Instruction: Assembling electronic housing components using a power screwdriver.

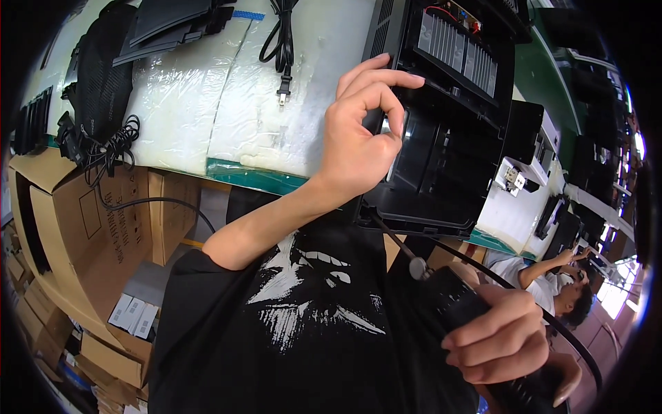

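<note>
A large black plastic housing (414, 200) lies on the bench in front of me. My left hand (362, 134) is over its left edge, thumb and index finger curled together in a pinch. Whatever may be between those fingertips is too small to make out; the other fingers reach over the housing. Low on the right, my right hand (500, 338) is wrapped round the dark body of what looks like a power screwdriver (455, 297). A silver round collar (418, 268) and a thin shaft point from it toward the housing's near edge. Ribbed silver heat sinks (458, 52) sit inside the housing's far part.
A coiled black power cord (279, 52) lies on the plastic-covered bench (186, 103). Black panels (169, 27) and tangled cables (117, 148) are at left, above cardboard boxes (96, 221). A black cable (565, 331) arcs past my right hand. Another person (552, 279) works at far right.
</note>
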Demonstrator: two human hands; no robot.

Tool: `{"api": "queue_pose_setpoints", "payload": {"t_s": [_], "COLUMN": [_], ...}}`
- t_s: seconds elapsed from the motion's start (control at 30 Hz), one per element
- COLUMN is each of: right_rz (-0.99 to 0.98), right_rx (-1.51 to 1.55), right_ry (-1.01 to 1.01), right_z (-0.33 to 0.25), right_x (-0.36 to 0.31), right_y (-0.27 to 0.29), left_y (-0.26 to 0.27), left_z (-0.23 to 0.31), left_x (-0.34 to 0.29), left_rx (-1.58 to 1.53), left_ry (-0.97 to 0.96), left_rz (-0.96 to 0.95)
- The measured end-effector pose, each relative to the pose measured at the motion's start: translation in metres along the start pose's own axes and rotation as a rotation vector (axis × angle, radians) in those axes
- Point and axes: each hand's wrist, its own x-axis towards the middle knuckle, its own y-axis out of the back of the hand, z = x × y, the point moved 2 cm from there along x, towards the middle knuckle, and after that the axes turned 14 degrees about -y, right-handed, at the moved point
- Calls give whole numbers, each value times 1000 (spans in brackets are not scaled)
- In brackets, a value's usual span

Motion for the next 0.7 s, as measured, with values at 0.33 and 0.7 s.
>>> {"api": "queue_pose_setpoints", "payload": {"t_s": [0.33,0.7], "right_rz": [78,105], "right_rx": [-192,-95], "right_ry": [-333,-203], "right_z": [3,22], "right_x": [-17,-5], "right_y": [-4,-13], "left_y": [2,2], "left_z": [-2,1], "left_x": [-2,0], "left_rx": [-18,-22], "left_ry": [-5,-1], "left_rz": [-46,-34]}}
